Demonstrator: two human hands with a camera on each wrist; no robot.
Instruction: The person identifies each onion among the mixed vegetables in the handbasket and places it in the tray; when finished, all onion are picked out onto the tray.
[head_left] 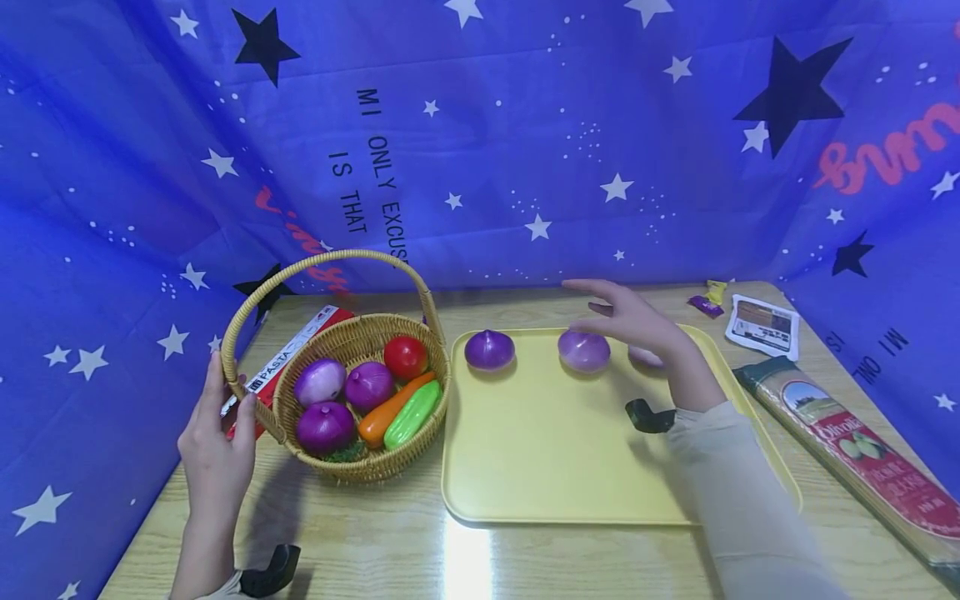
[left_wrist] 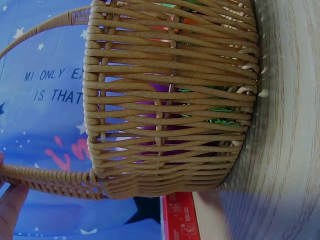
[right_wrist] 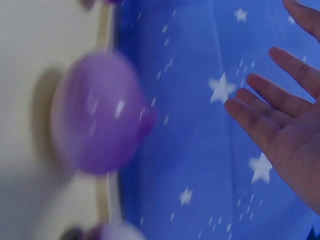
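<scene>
A wicker basket (head_left: 360, 467) with a tall handle stands on the left of the wooden table. It holds purple onions (head_left: 326, 426), a tomato (head_left: 405, 357), a carrot and a cucumber. My left hand (head_left: 225, 392) rests with straight fingers against the base of the basket's handle (left_wrist: 45, 180). A yellow tray (head_left: 555, 450) lies to the basket's right with three purple onions along its far edge. My right hand (head_left: 600, 304) hovers open, fingers spread, just above the middle onion (head_left: 583, 352) and holds nothing. In the right wrist view the blurred onion (right_wrist: 97, 112) lies apart from my fingers (right_wrist: 280, 115).
A red pasta box (head_left: 292, 358) lies behind the basket. A long pasta packet (head_left: 862, 450), a white packet (head_left: 763, 327) and small wrappers (head_left: 708, 300) lie right of the tray. Blue star-print cloth (head_left: 480, 150) walls in the table on three sides.
</scene>
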